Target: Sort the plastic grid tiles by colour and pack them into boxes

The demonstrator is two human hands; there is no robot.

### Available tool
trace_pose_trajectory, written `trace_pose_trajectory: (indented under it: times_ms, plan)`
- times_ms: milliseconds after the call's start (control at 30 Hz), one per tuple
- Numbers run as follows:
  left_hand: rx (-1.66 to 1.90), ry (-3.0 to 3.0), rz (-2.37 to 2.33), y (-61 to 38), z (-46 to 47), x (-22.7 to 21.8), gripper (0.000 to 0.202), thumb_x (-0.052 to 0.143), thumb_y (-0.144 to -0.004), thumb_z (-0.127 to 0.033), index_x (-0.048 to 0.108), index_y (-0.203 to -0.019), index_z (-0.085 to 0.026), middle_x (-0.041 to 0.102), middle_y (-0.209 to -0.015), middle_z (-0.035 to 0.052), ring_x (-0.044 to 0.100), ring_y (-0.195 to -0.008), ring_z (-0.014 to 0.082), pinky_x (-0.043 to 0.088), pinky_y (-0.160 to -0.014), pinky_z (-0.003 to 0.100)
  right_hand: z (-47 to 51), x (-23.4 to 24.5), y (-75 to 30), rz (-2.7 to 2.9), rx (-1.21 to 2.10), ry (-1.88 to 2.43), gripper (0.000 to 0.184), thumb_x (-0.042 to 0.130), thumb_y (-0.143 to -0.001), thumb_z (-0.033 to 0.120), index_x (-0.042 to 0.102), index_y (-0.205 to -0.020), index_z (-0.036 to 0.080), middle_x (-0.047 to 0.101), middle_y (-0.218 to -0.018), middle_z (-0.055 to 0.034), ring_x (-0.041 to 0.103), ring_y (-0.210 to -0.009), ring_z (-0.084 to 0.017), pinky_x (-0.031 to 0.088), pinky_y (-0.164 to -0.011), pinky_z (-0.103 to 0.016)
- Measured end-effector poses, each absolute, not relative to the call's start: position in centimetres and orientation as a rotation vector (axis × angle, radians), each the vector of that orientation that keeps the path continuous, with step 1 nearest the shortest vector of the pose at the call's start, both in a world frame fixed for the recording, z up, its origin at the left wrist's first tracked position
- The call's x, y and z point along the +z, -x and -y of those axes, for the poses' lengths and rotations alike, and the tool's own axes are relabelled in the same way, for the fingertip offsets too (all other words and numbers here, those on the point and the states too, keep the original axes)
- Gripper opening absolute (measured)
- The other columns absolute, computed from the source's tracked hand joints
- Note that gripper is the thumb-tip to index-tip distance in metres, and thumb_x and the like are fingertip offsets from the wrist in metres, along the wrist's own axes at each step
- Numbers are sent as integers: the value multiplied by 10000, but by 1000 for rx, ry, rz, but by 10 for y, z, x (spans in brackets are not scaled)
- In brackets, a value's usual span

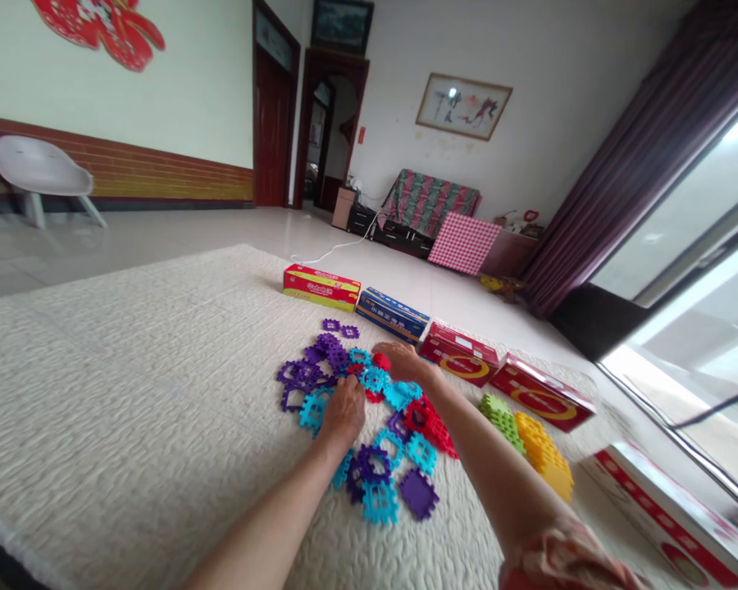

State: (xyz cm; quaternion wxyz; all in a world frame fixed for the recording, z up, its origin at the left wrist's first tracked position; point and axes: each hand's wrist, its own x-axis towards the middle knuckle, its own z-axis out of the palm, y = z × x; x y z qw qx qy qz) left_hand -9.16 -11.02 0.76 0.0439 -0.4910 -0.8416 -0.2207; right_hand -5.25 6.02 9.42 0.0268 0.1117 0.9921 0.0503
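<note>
Near you, a flat purple piece (419, 493) lies on the pale mat (129, 393), this side of your hands; your left hand (344, 410) bends its fingers down next to a blue piece (375, 378); your right hand (399, 359) is by a red piece (381, 360); I can't tell if either hand pinches anything; a blue box (392, 315) sits beyond both hands.

Forearms extended forward, hands close together.
Left forearm (283, 512) angles inward; left hand (346, 407) back up, fingers forward. Right forearm (485, 459) angles inward; right hand (397, 359) slightly farther forward, fingers directed leftward. Fingertip closure unclear on both.
</note>
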Motion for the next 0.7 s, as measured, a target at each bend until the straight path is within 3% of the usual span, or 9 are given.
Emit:
trace_pose_trajectory:
  times_ms: [167,267,400,567,700]
  plan:
    - [-630,1518,2572,92,108,6,290,375,-858,-56,645,-950,-107,569,-968,130,480,-960,248,401,-889,361,-73,91,75,-2937,210,-223,457,555,-786,146,574,-1205,326,615,-1211,-39,511,-1117,-252,386,-944,-457]
    - [-628,1520,2585,92,108,7,300,366,-861,-46,639,-971,-99,562,-988,131,481,-965,245,405,-881,351,-77,86,74,-2893,253,-191,504,602,-748,119,562,-1216,302,572,-1264,-63,453,-1185,-291,331,-967,-518]
    - [-690,1491,2601,91,109,9,308,350,-870,-40,636,-950,-120,557,-996,127,482,-979,246,414,-854,345,-78,82,72,-2893,309,-174,564,644,-706,107,540,-1233,281,561,-1210,-93,447,-1172,-290,307,-964,-520]
    - [-727,1488,2590,91,108,9,291,369,-856,-32,628,-934,-138,557,-978,117,485,-969,244,406,-871,360,-76,88,75,-2933,348,-194,349,627,-735,149,642,-1068,254,549,-1166,-110,479,-1119,-294,283,-962,-523]
    - [-699,1496,2587,91,108,8,288,361,-868,-56,629,-952,-120,565,-999,131,485,-966,251,407,-881,371,-77,101,72,-2956,327,-247,285,649,-675,91,684,-933,208,591,-1116,-117,523,-1077,-296,282,-964,-497]
